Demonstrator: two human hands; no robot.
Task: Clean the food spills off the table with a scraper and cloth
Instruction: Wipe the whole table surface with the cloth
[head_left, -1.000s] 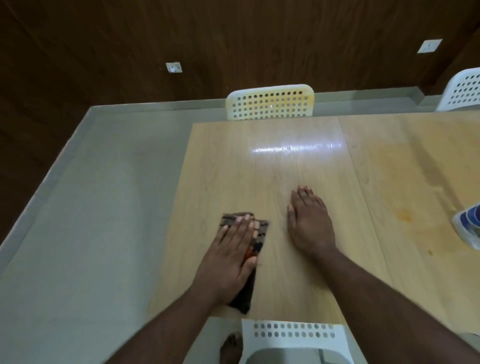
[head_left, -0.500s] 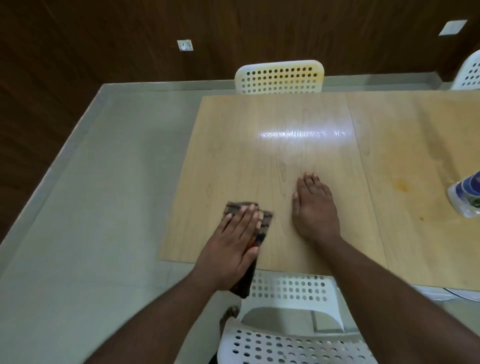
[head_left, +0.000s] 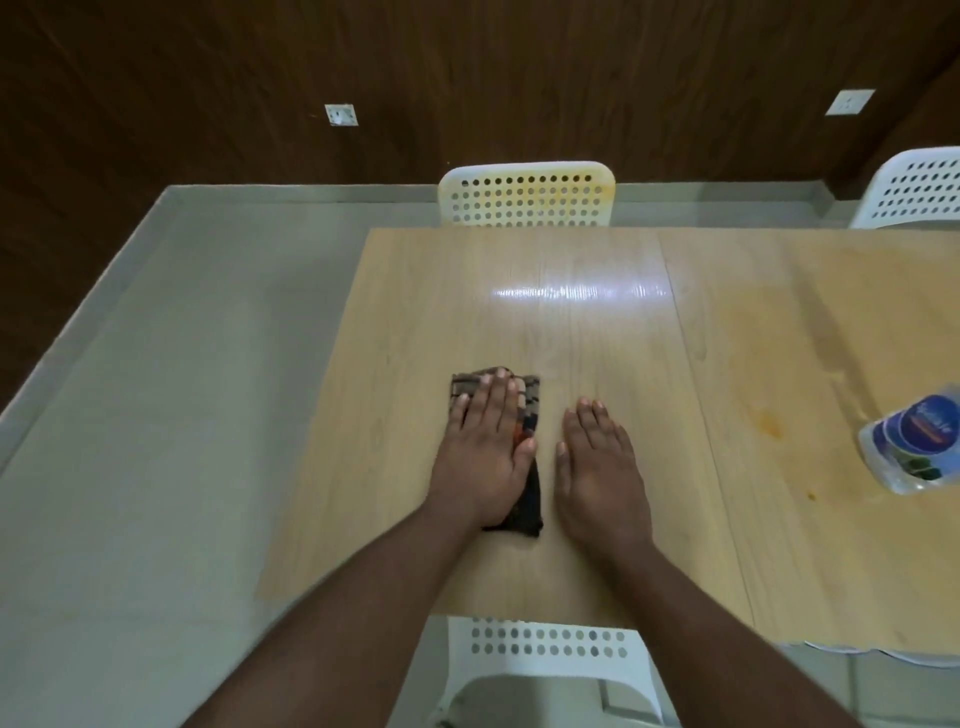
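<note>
A dark patterned cloth (head_left: 529, 405), folded, lies on the light wooden table (head_left: 597, 322) near its front left part. My left hand (head_left: 485, 452) presses flat on the cloth with straight fingers. My right hand (head_left: 597, 467) rests flat on the bare table just right of the cloth, holding nothing. Orange food stains (head_left: 769, 426) mark the right half of the table, with a small spot (head_left: 811, 495) nearer the front. No scraper is in view.
A clear plastic bottle with a blue label (head_left: 909, 447) lies at the table's right edge. White perforated chairs stand at the far side (head_left: 527, 195), far right (head_left: 919, 192) and right below me (head_left: 550, 665). Grey floor lies to the left.
The cloth under my left hand has moved forward and slightly right on the table. My right hand now lies closer beside it. The view has pulled back and tilted.
</note>
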